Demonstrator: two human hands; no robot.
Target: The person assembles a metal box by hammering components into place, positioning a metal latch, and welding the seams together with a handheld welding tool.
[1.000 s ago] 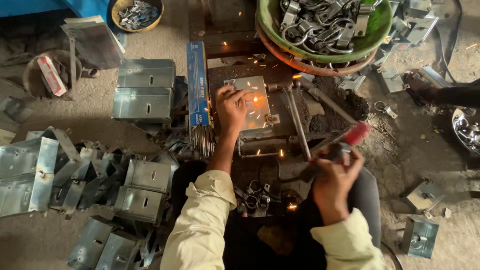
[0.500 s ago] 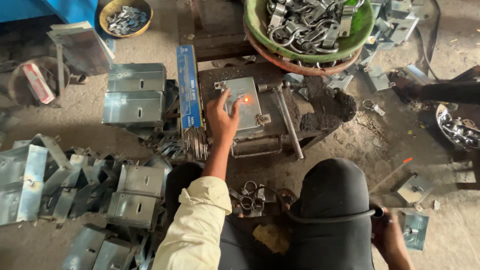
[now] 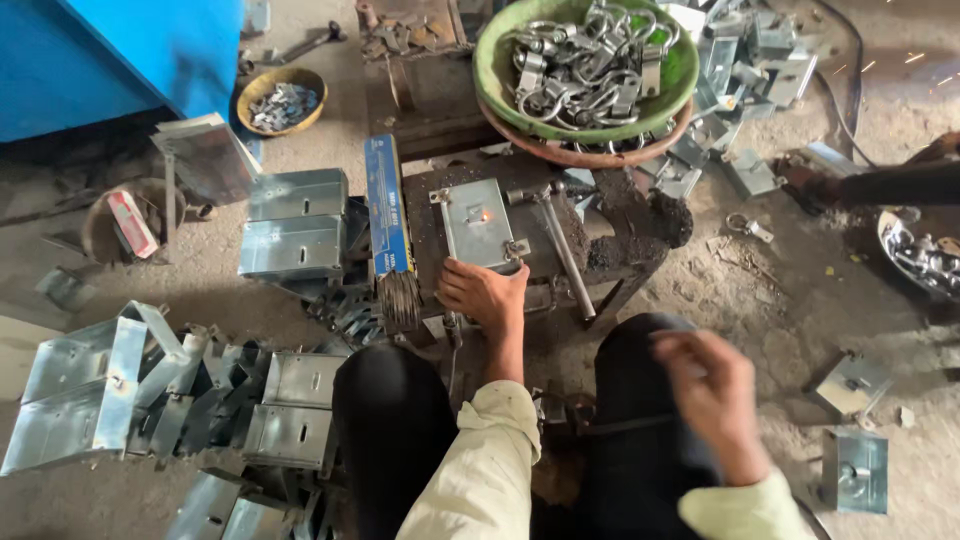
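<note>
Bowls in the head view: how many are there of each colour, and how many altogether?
Green bowl of metal rings: 1
Reddish-brown bowl beneath the green one: 1
Yellowish bowl of small metal parts: 1
Total: 3
</note>
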